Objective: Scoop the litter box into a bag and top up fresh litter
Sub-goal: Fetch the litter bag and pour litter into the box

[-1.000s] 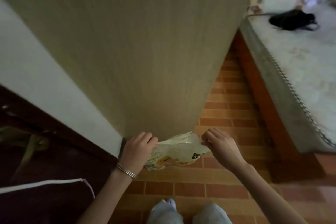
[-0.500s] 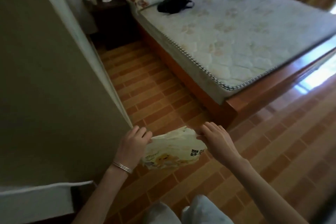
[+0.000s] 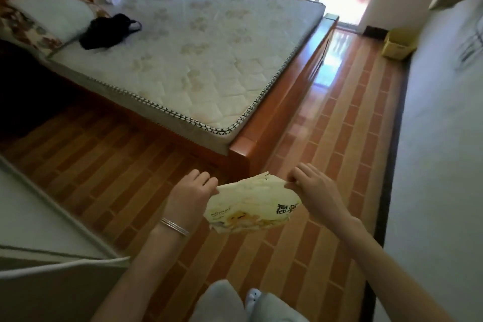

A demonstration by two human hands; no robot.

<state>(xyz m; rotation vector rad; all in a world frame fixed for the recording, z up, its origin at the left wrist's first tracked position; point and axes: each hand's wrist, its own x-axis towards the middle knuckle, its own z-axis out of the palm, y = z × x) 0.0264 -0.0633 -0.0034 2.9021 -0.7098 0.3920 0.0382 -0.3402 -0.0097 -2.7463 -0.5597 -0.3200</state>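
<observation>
— Head view: where is the litter bag (image 3: 252, 206)?
— In the air above the brick-pattern floor (image 3: 339, 138), before the bed (image 3: 209, 60).
— And the grip?
— The left hand (image 3: 189, 195) and right hand (image 3: 317, 195) both pinch its top edge with curled fingers.

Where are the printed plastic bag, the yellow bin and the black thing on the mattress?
printed plastic bag (image 3: 251, 205), head view, middle of its crumpled front.
yellow bin (image 3: 396, 47), head view, its near side wall.
black thing (image 3: 105, 32), head view, its middle.
</observation>
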